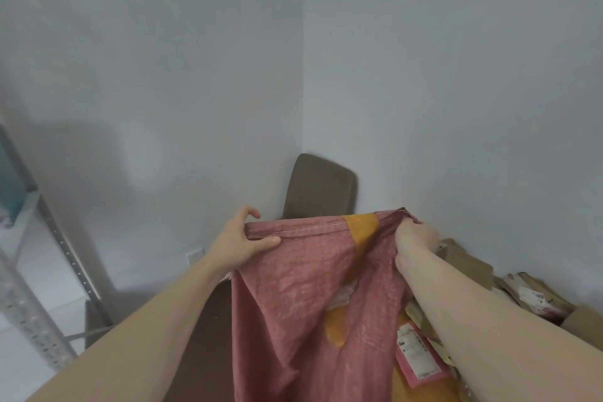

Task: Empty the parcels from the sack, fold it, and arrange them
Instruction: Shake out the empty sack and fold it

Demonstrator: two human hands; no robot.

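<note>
A pinkish-red woven sack (293, 297) with orange patches hangs in front of me, held up by its stitched top edge. My left hand (239, 238) pinches the left end of that edge between thumb and fingers. My right hand (416, 237) grips the bunched right end. Below the right arm lie several parcels: a pink mailer (419, 356) with a white label and brown paper bags (470, 258) with labels farther right. The lower part of the sack runs out of view.
A dark brown table (208, 336) lies under the sack. A brown chair back (321, 188) stands behind it in the room's corner. A grey metal shelf rack (49, 238) stands at the left. A wall socket (195, 254) sits low on the wall.
</note>
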